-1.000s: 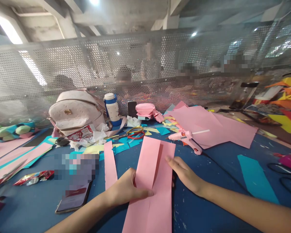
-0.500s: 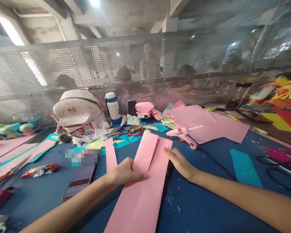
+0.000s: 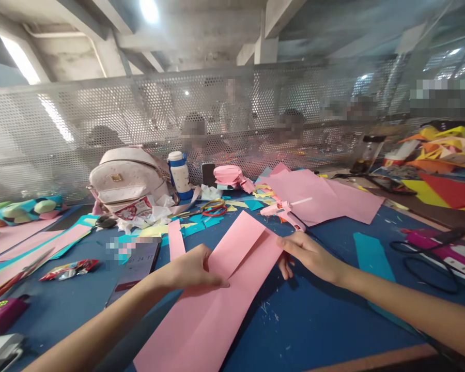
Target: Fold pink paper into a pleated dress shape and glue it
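Pink paper (image 3: pixel 201 315) is held toward the counter's (image 3: pixel 290 323) near edge: your left hand (image 3: pixel 196 268) grips its folded flap (image 3: pixel 238 243), your right hand (image 3: pixel 310 253) pinches its far right corner. Folding seems underway; the next move calls for aligned edges.

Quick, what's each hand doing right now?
Left hand: closed, holding pink paper by its left edge.
Right hand: closed, pinching the same pink paper's upper right corner.

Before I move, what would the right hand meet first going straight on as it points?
Probably the edge of the upper pink layer over the pink sheet whose corner the right hand grips. How far that edge stands up is unclear.
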The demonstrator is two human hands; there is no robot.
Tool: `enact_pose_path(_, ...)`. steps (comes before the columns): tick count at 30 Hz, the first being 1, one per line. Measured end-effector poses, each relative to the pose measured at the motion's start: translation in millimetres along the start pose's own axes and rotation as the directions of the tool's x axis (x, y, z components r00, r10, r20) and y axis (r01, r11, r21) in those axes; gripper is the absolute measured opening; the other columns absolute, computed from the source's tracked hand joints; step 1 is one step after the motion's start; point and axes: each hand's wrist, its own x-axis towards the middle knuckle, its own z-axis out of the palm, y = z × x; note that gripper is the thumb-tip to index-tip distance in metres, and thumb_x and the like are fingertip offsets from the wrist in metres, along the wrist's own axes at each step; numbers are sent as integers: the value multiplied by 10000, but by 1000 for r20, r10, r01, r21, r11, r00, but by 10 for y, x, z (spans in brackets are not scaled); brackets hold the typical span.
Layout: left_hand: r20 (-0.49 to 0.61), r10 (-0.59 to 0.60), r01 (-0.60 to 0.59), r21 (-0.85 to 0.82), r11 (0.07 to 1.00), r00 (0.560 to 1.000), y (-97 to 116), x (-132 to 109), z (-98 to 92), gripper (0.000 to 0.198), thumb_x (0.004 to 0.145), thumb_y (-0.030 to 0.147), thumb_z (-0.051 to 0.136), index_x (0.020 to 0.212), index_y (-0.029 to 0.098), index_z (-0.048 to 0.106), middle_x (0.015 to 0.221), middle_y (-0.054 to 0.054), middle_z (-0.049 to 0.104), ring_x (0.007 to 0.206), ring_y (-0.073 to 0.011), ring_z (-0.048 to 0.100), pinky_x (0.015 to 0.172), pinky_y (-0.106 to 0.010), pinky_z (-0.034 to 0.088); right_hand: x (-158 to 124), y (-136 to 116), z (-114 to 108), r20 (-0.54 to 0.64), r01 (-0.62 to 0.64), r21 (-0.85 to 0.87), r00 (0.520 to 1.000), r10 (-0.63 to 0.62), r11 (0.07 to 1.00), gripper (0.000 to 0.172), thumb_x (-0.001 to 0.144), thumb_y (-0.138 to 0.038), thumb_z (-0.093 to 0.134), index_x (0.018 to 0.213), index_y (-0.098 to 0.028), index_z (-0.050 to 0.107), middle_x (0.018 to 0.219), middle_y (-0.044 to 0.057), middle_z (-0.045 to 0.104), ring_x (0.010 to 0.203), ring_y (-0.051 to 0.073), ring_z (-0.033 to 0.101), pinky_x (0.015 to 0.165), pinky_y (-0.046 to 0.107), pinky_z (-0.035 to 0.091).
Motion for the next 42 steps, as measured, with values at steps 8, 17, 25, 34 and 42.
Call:
enact_pose_path(8, 131, 88, -91, 16, 996, 988, 101, -48, -10, 483, 577, 586, 752, 618, 183, 487, 659, 35, 494, 596, -118, 445, 446, -216, 292, -160, -17, -160, -68, -86, -37, 994, 84, 996, 548, 930, -602, 425, 715, -147, 643, 555, 55, 655, 498, 172, 606, 505, 270, 429)
enact_pose_path(17, 399, 313, -278, -143, 950, 862, 182, 116, 27, 417, 663, 478, 721, 499, 178, 483, 468, 55, 429, 433, -82, 374, 397, -224, 259, -90, -117, -140, -49, -25, -182, 999, 16, 983, 377, 844, -539, 588, 946, -192, 699, 927, 50, 673, 856, 229, 594, 719, 291, 467)
enact_pose_path(25, 380, 314, -280, -144, 949, 870, 227, 207, 33, 403, 663, 467, 715, 498, 178, 488, 472, 61, 386, 446, -81, 337, 396, -225, 234, -6, -74, -133, 24, -93, -82, 995, 95, 992, 303, 853, -470, 597, 867, -170, 640, 724, -11, 550, 642, 136, 481, 573, 241, 351)
enact_pose_path(34, 333, 271, -225, -169, 960, 903, -75, 160, -104, 307, 657, 416, 720, 604, 159, 562, 589, 55, 450, 559, -96, 392, 486, -214, 258, -55, 44, -353, 7, -131, -122, 991, 133, 984, 266, 836, -444, 617, 775, -186, 641, 696, 3, 548, 622, 149, 465, 557, 269, 338)
enact_pose_path(42, 9, 184, -181, 253, 950, 983, -105, 36, -20, 117, 710, 306, 636, 683, 192, 639, 638, 31, 534, 637, -136, 482, 532, -228, 259, -11, 148, -445, -128, -89, -614, 992, 13, 784, 104, 825, -340, 615, 791, -257, 667, 767, 9, 673, 695, 223, 614, 607, 316, 434)
